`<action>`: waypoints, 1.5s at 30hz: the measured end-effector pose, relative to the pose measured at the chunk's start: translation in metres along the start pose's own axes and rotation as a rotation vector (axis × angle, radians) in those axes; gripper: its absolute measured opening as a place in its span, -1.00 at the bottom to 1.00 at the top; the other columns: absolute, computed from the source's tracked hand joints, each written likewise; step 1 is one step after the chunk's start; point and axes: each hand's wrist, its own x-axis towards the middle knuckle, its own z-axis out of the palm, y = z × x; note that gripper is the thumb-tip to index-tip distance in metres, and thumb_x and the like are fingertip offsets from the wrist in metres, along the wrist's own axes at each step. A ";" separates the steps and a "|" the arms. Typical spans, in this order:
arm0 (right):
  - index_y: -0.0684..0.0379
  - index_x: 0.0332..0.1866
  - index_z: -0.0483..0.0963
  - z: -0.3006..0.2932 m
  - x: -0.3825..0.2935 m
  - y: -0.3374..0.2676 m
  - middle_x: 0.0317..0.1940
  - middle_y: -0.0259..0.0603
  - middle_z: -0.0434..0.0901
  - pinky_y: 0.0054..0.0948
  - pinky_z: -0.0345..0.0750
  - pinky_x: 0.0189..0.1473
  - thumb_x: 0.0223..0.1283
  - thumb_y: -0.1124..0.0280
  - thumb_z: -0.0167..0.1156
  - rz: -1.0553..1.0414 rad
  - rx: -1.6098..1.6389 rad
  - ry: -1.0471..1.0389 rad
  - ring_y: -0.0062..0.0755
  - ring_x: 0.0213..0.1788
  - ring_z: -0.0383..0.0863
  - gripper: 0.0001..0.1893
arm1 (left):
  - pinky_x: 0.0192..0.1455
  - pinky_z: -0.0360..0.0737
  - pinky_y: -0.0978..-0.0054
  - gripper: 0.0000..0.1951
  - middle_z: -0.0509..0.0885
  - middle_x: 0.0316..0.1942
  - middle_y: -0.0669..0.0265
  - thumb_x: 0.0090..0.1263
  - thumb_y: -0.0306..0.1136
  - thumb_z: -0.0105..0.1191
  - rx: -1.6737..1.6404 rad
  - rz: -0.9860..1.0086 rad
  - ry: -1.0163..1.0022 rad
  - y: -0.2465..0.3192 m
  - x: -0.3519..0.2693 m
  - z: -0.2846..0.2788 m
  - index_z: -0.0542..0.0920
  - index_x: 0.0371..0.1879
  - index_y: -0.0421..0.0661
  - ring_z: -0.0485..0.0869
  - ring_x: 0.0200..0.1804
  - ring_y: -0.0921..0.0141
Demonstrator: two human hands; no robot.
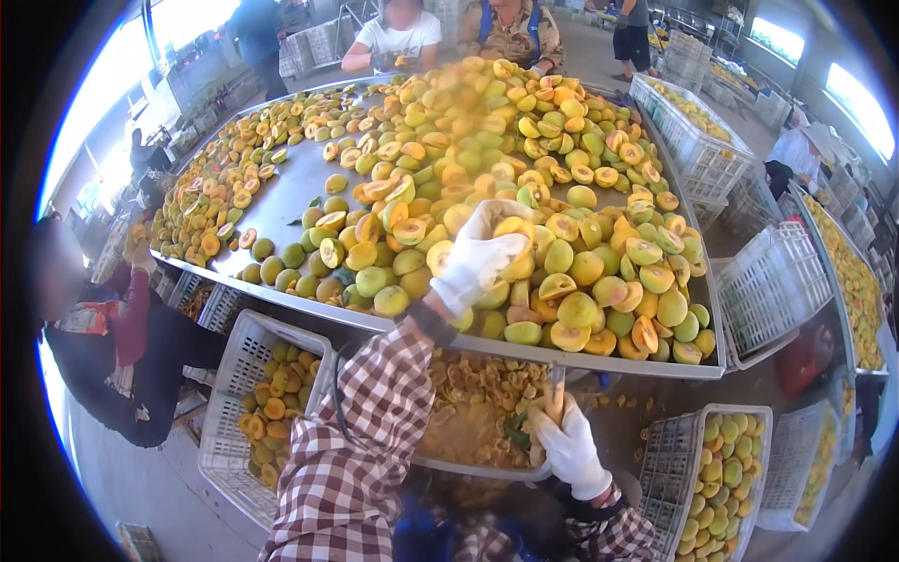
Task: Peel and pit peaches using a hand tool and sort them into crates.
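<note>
A large heap of yellow-green stone fruit, many of them halved (576, 309), covers a metal table (288, 183). My left hand (477, 260), in a white glove, reaches over the near part of the heap and has its fingers round a yellow fruit (516, 228). Lower right, my gloved right hand (572, 446) grips a tool's wooden handle (555, 400) that points up; its other end is hidden. Beside that hand, below the table edge, a container (484, 472) holds fruit scraps and a green leaf (517, 430).
White plastic crates of fruit stand at lower left (225, 414) and lower right (653, 464). More crates (695, 154) line the table's right side. A person (119, 351) sits at the left; two people are behind the table. The table's raised metal rim (632, 365) runs across before me.
</note>
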 end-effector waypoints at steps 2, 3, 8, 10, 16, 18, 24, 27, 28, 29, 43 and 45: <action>0.27 0.10 0.45 0.009 -0.010 -0.018 -0.35 -0.37 0.54 -0.61 0.46 -0.43 0.57 0.49 0.09 -0.092 0.069 -0.011 -0.66 -0.46 0.52 -0.85 | 0.09 0.66 0.37 -0.64 0.69 0.08 0.28 0.48 -0.38 0.21 -0.273 -0.191 -0.047 0.031 -0.039 0.011 0.57 0.24 -0.08 0.73 0.10 0.30; 0.27 0.12 0.44 0.015 -0.012 -0.028 -0.35 -0.37 0.54 -0.63 0.45 -0.43 0.58 0.49 0.07 -0.116 0.087 -0.020 -0.66 -0.47 0.51 -0.85 | 0.22 0.68 0.24 -0.59 0.69 0.12 0.23 0.47 -0.35 0.23 -0.414 -0.292 -0.066 0.046 -0.061 0.020 0.58 0.28 -0.10 0.72 0.17 0.21; 0.21 0.21 0.50 0.040 -0.028 -0.027 -0.08 -0.19 0.56 -0.42 0.55 -0.26 0.42 0.57 0.16 -0.103 0.027 -0.057 -0.41 -0.26 0.59 -0.70 | 0.35 0.63 0.15 -0.41 0.71 0.18 0.09 0.73 0.07 -0.08 -0.592 -0.304 -0.065 0.073 -0.140 0.051 0.57 0.28 -0.32 0.70 0.22 0.16; 0.15 0.22 0.54 0.051 -0.036 -0.014 0.05 -0.01 0.55 -0.27 0.60 -0.19 0.30 0.59 0.20 -0.119 -0.197 -0.051 -0.18 -0.18 0.64 -0.62 | 0.35 0.62 0.19 -0.43 0.71 0.18 0.07 0.75 0.04 -0.11 -0.529 -0.204 0.014 0.079 -0.163 0.055 0.57 0.28 -0.32 0.70 0.21 0.19; 0.13 0.16 0.50 0.080 -0.058 0.008 -0.28 -0.18 0.54 -0.41 0.50 -0.49 0.47 0.39 0.16 -0.177 -0.161 -0.065 -0.33 -0.48 0.58 -0.76 | 0.21 0.68 0.26 -0.40 0.80 0.00 0.05 0.78 0.05 -0.20 -0.286 -0.136 0.246 0.098 -0.202 0.065 0.65 0.16 -0.36 0.76 0.03 0.20; 0.16 0.16 0.56 0.089 -0.066 -0.001 -0.10 0.00 0.52 -0.28 0.57 -0.29 0.32 0.52 0.19 -0.100 -0.207 -0.059 -0.12 -0.27 0.63 -0.68 | 0.16 0.70 0.26 -0.37 0.81 -0.03 0.04 0.77 0.06 -0.21 -0.241 -0.133 0.334 0.104 -0.209 0.069 0.67 0.13 -0.37 0.78 -0.03 0.18; 0.16 0.16 0.47 0.109 -0.074 -0.027 -0.32 -0.19 0.52 -0.32 0.54 -0.39 0.52 0.40 0.11 0.074 0.000 -0.036 -0.35 -0.41 0.59 -0.78 | 0.08 0.73 0.27 -0.35 0.82 -0.08 0.01 0.76 0.08 -0.19 -0.269 -0.188 0.427 0.109 -0.213 0.073 0.72 0.01 -0.38 0.80 -0.09 0.19; 0.11 0.18 0.38 0.116 -0.078 -0.043 -0.40 -0.29 0.49 -0.40 0.48 -0.54 0.59 0.29 0.10 0.225 0.209 -0.102 -0.49 -0.57 0.50 -0.77 | -0.09 0.66 0.46 -0.49 0.78 -0.13 0.20 0.77 0.00 -0.13 -0.210 -0.250 0.398 0.100 -0.216 0.061 0.64 0.17 -0.27 0.75 -0.16 0.40; 0.09 0.16 0.35 0.118 -0.079 -0.049 -0.42 -0.32 0.47 -0.43 0.46 -0.59 0.60 0.27 0.10 0.277 0.259 -0.123 -0.52 -0.61 0.47 -0.78 | -0.16 0.62 0.51 -0.52 0.77 -0.16 0.27 0.77 -0.02 -0.10 -0.191 -0.256 0.407 0.095 -0.217 0.057 0.63 0.19 -0.25 0.72 -0.20 0.47; 0.05 0.12 0.34 0.118 -0.079 -0.056 -0.43 -0.36 0.45 -0.47 0.45 -0.62 0.60 0.26 0.10 0.326 0.265 -0.131 -0.55 -0.64 0.44 -0.81 | -0.23 0.59 0.56 -0.55 0.75 -0.20 0.33 0.77 -0.04 -0.08 -0.174 -0.260 0.415 0.091 -0.216 0.054 0.62 0.21 -0.22 0.70 -0.24 0.53; 0.44 0.17 0.36 0.114 -0.063 -0.005 -0.37 0.23 0.67 -0.11 0.65 -0.36 0.45 0.31 0.22 -0.057 -0.449 0.019 0.16 -0.39 0.74 -0.58 | -0.24 0.77 0.35 -0.39 0.81 -0.36 0.04 0.71 0.03 -0.03 0.074 -0.148 0.428 0.081 -0.208 0.056 0.74 -0.27 -0.41 0.77 -0.41 0.28; 0.40 0.17 0.36 0.123 -0.050 0.023 -0.40 0.18 0.64 -0.08 0.61 -0.32 0.44 0.36 0.20 -0.222 -0.443 0.174 0.17 -0.35 0.69 -0.63 | -0.20 0.78 0.33 -0.34 0.82 -0.32 0.02 0.73 0.06 -0.09 -0.085 -0.118 0.437 0.082 -0.205 0.064 0.73 -0.26 -0.42 0.79 -0.37 0.24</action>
